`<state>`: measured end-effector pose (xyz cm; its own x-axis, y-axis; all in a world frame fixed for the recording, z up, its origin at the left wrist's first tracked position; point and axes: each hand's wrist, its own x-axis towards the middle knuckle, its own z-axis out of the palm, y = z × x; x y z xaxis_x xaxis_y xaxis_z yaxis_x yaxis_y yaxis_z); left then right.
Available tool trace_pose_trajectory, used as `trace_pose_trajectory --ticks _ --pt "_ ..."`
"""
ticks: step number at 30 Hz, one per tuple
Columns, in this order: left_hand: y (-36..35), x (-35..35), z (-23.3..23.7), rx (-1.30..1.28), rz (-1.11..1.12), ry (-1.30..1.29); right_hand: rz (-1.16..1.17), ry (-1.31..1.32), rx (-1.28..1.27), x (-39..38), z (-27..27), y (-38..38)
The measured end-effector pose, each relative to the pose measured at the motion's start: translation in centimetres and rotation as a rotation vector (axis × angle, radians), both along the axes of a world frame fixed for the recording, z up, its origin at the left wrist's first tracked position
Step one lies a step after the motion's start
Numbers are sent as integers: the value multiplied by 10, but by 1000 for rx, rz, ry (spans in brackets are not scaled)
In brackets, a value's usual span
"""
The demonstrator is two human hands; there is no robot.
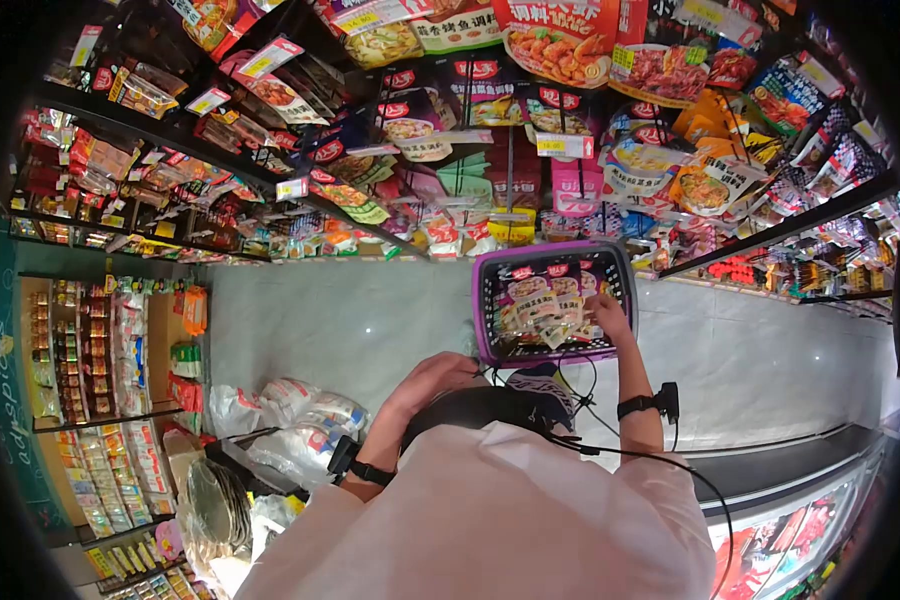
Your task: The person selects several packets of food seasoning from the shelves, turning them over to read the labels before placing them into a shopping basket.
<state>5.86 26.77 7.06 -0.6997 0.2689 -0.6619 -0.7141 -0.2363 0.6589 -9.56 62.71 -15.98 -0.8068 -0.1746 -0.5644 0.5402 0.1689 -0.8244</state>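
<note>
A purple-rimmed black shopping basket (482, 300) stands on the floor in front of me. Inside lie several seasoning packets (542, 300), printed with pictures of food and red logos, overlapping one another. My right hand (604, 313) reaches into the basket's right side, fingers closed at the edge of a packet. Outside the basket's near left corner, my left hand (444, 373) lies flat over my knee with its fingers stretched out. Part of the left fingers is hard to see against dark clothing. Both wrists wear black strapped devices.
Ahead, racks hold hanging seasoning packets (560, 50) with price tags. Plastic-wrapped bags (305, 415) sit on the floor at left, near a shelf of small goods (95, 350). A glass-fronted freezer (800, 520) stands at right. Grey tiles (340, 310) surround the basket; cables (660, 455) hang by my right arm.
</note>
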Motion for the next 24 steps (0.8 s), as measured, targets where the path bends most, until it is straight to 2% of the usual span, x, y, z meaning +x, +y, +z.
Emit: trace_pose_trajectory --ticks 1,4,9,10,14,17,18,20,22,24 --pt "-1 -4 -1 10 -17 18 52 12 20 2 -1 3" --pt "-9 -15 -9 33 -57 55 -63 -31 -40 11 21 -6" --pt "-33 -40 -21 21 -86 110 38 -65 -45 -2 43 -25" --pt "-39 -44 -19 36 -68 99 -14 -82 42 -9 54 -36" --pt "-80 -58 -25 48 12 61 1 34 37 -52 85 -86" --pt "-120 -63 -26 99 118 44 151 219 67 -98 86 -136" --pt "-134 -64 -27 111 150 45 265 285 19 -117 83 -155" --pt "-162 -65 -28 151 241 46 336 450 179 -144 88 -202" --pt "-192 -61 -45 162 322 29 376 627 275 -170 71 -245" --pt "-218 -57 -53 153 410 21 472 685 416 -191 110 -290"
